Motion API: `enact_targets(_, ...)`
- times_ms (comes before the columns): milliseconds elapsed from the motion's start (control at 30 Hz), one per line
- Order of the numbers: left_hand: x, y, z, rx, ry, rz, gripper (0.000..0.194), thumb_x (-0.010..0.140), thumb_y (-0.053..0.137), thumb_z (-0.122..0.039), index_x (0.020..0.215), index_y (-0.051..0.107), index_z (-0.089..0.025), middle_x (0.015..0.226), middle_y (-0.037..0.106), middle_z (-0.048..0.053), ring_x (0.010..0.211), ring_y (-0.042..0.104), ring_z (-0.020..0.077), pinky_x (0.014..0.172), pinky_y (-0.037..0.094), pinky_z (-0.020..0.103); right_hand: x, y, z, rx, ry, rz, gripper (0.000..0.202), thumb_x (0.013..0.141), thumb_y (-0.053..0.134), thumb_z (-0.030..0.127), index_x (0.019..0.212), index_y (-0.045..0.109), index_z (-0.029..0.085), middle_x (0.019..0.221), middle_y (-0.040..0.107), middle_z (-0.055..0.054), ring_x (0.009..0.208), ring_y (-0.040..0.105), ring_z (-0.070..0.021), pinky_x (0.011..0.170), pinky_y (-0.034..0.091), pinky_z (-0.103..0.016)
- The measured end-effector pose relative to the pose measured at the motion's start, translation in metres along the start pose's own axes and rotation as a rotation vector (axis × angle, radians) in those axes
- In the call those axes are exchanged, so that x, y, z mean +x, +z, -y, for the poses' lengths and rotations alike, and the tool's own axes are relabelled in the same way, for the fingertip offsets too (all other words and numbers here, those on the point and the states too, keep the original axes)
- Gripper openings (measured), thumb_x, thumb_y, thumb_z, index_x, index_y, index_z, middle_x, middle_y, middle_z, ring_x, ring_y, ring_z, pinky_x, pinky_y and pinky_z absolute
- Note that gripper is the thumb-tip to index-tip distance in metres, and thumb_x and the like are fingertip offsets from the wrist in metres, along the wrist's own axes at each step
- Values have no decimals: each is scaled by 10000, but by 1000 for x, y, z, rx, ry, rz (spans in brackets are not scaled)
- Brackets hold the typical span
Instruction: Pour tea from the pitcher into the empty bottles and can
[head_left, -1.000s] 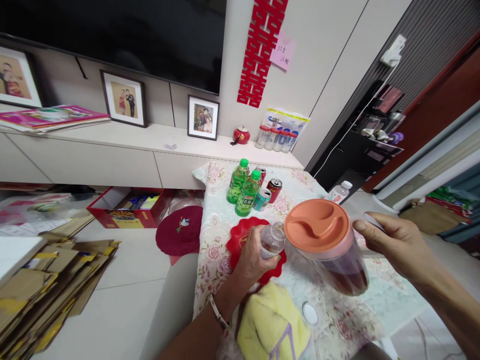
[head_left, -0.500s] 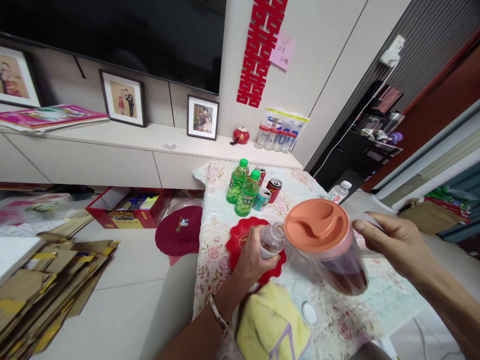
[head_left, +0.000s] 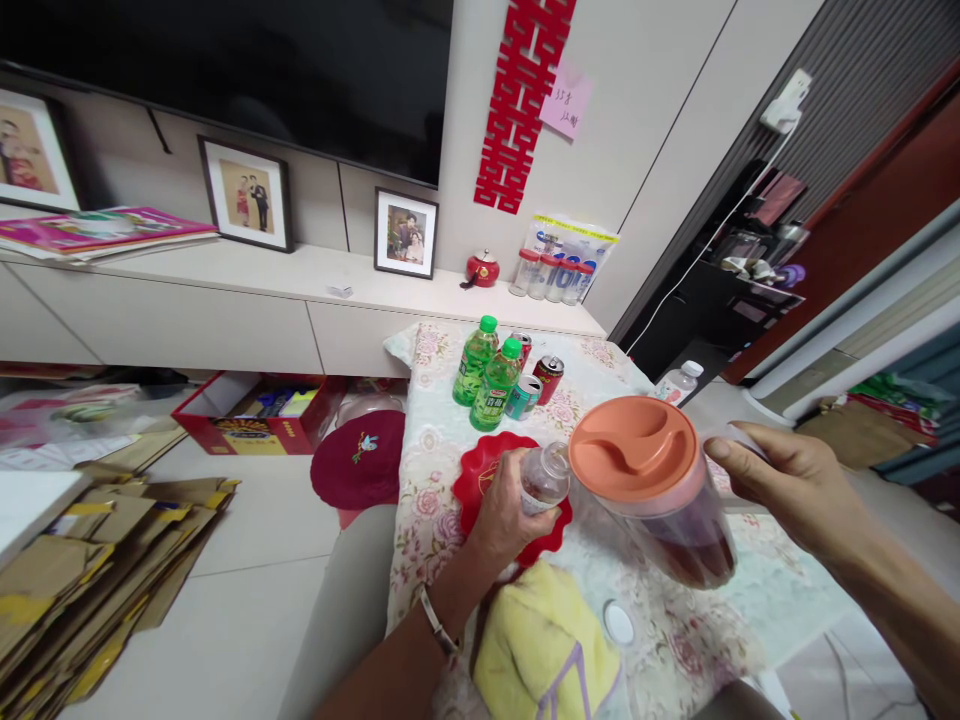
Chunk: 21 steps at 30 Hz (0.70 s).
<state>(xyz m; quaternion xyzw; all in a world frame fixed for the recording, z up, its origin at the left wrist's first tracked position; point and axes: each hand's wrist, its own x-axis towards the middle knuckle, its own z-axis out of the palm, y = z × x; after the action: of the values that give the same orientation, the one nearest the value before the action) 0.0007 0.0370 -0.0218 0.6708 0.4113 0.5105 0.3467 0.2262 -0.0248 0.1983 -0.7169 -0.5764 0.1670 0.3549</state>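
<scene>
My left hand (head_left: 504, 515) is wrapped round a clear bottle (head_left: 545, 478) with no cap on its mouth, held over a red scalloped plate (head_left: 472, 465). In my right hand (head_left: 780, 470) is the handle of a clear pitcher (head_left: 675, 545) with an orange lid (head_left: 634, 448). Dark reddish-brown liquid shows in the tilted pitcher, whose lid edge is close against the bottle's mouth. Whether they touch, I cannot tell. A yellow towel (head_left: 544, 640) lies below my left hand, with a white round cap (head_left: 619, 622) to its right.
Two green drink bottles (head_left: 493, 388) and several cans, one red (head_left: 549, 378), stand farther back on the flowered tablecloth (head_left: 424, 540). Behind the pitcher is a white-capped bottle (head_left: 679, 383). A maroon stool (head_left: 358, 460) and flattened cardboard (head_left: 112, 560) are at the left.
</scene>
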Motion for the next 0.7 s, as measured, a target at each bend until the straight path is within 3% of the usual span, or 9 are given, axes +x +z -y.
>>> enact_targets(200,1,-1,-3,22,-51,24,691,638,788,-195,1260,497,-267,1251,699,100,1152,702,330,1023,592,472,1,0,-2,-15,8,15,690,640,729,839,547,426,226,611,288,45,575,287,-128,508,241,-258)
enact_targets(700,1,0,0,-25,-5,26,722,637,787,-183,1272,451,-258,1271,672,129,1191,681,347,1041,581,500,0,0,-3,-8,16,13,689,623,729,849,544,457,221,614,302,41,588,292,-133,511,253,-259)
